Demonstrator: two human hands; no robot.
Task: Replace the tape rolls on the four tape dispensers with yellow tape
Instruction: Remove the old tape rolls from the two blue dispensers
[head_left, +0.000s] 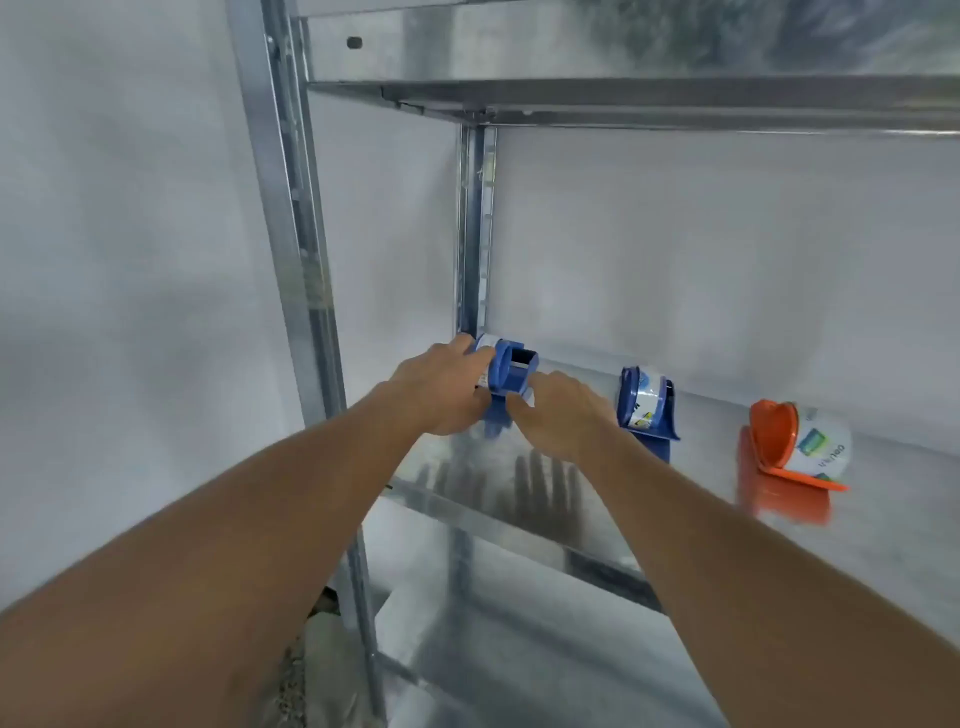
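left hand (441, 384) fingers grip the blue tape dispenser (511, 371) | right hand (558, 415) fingers pinch its lower front | dispenser sits between both hands, at the shelf (649, 499) left end

print on the tape rolls (823, 447) is unreadable.

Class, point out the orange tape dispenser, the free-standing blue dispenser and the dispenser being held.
orange tape dispenser (774, 434): head view, side plate.
free-standing blue dispenser (631, 400): head view, left side plate.
held blue dispenser (511, 370): head view, front frame.

Two blue tape dispensers (511, 371) (644, 402), one orange tape dispenser (779, 441), two hands (441, 387) (563, 415)
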